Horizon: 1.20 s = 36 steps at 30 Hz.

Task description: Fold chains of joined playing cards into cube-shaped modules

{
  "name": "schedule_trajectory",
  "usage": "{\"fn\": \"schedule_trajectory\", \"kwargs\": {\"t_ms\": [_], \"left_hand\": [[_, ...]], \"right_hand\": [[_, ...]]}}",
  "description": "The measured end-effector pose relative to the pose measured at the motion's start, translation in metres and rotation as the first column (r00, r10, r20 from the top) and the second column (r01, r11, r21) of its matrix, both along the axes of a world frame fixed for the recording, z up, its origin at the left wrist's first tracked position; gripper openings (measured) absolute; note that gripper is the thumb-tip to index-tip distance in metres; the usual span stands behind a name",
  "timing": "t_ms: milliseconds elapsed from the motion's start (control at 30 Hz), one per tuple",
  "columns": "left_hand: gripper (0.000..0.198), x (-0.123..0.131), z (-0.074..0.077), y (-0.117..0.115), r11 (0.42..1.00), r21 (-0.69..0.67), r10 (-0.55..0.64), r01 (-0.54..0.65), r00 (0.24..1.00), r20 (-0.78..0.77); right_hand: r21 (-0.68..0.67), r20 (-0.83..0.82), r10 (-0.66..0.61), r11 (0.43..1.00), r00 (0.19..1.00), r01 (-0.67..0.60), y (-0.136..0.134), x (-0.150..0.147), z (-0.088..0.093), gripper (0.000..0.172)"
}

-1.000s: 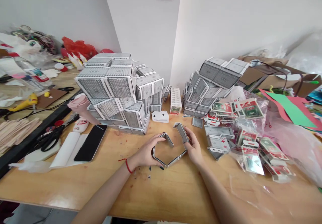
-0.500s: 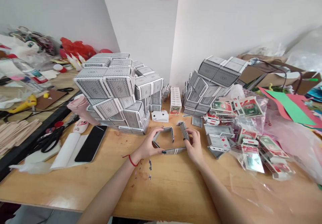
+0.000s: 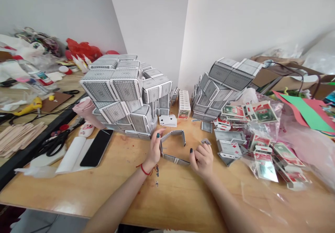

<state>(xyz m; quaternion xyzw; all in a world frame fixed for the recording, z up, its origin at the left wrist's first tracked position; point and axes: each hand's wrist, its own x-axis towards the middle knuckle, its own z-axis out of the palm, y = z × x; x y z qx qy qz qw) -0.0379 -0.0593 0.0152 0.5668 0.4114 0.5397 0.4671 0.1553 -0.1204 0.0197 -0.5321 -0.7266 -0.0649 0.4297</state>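
Note:
A low, open-sided frame of folded playing cards (image 3: 176, 160) with patterned grey backs stands on the table between my hands. My left hand (image 3: 154, 152) is at its left side, open, thumb raised and fingers stretched out against or close to the card wall. My right hand (image 3: 202, 159) is closed just right of the frame's near end. A small part of a folded playing card (image 3: 206, 141) shows past its curled fingers, the rest hidden by the hand. Behind the frame lie face-up playing cards (image 3: 168, 120), a two of spades on top.
Large stacked structures of card boxes rise at the back left (image 3: 125, 90) and back right (image 3: 222, 76). A phone (image 3: 96, 148), black scissors (image 3: 56, 142) and a paper roll (image 3: 72, 154) lie left. Opened card packs (image 3: 261, 163) and plastic wrap (image 3: 300, 138) are at right.
My right hand has moved the folded card away from the frame and curled closed. My left hand has let go of the frame's near wall, its thumb now raised.

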Motion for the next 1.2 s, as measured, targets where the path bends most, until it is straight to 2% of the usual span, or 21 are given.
{"fn": "schedule_trajectory", "kwargs": {"t_ms": [133, 333, 500, 667, 800, 900, 1000, 1033, 1100, 1200], "left_hand": [[0.042, 0.004, -0.002, -0.008, 0.999, -0.005, 0.033, -0.034, 0.999, -0.022], [0.046, 0.01, -0.011, 0.0, 0.991, -0.055, 0.119, -0.123, 0.991, -0.068], [0.041, 0.013, -0.005, -0.007, 0.996, 0.008, 0.09, -0.089, 0.996, -0.026], [0.039, 0.02, -0.004, -0.009, 0.988, 0.035, 0.152, -0.15, 0.985, -0.08], [0.045, 0.021, -0.008, 0.0, 0.986, 0.021, 0.168, -0.167, 0.984, -0.068], [0.047, 0.018, -0.007, 0.003, 0.992, 0.039, 0.125, -0.123, 0.991, -0.047], [0.047, 0.015, -0.005, 0.003, 0.995, 0.052, 0.082, -0.079, 0.996, -0.043], [0.047, 0.015, -0.004, 0.002, 0.996, 0.049, 0.077, -0.075, 0.996, -0.048], [0.047, 0.014, -0.005, 0.002, 0.996, 0.04, 0.077, -0.074, 0.995, -0.063], [0.046, 0.013, -0.007, 0.003, 0.996, 0.04, 0.084, -0.081, 0.994, -0.07]], "right_hand": [[-0.014, -0.021, 0.037, 0.999, 0.999, -0.037, -0.001, -0.005, 0.001, 0.032], [-0.027, -0.025, 0.113, 0.993, 0.993, -0.113, -0.002, -0.011, 0.0, 0.034], [-0.005, -0.037, 0.121, 0.993, 0.992, -0.121, -0.004, -0.013, -0.001, 0.034], [0.027, -0.024, 0.145, 0.989, 0.989, -0.144, -0.005, -0.018, -0.001, 0.033], [0.052, -0.059, 0.123, 0.991, 0.991, -0.12, -0.006, -0.016, 0.003, 0.034], [0.041, -0.12, 0.03, 0.999, 0.992, -0.026, -0.002, -0.01, 0.012, 0.029], [-0.12, -0.15, -0.104, 0.989, 0.983, 0.087, 0.009, -0.005, 0.025, 0.012], [-0.206, -0.135, -0.116, 0.975, 0.984, 0.086, 0.013, -0.004, 0.029, 0.019], [-0.386, -0.073, -0.069, 0.922, 0.995, 0.035, 0.023, -0.003, 0.035, 0.033], [-0.597, -0.013, 0.078, 0.799, 0.997, -0.07, 0.035, -0.003, 0.042, 0.037]]}}
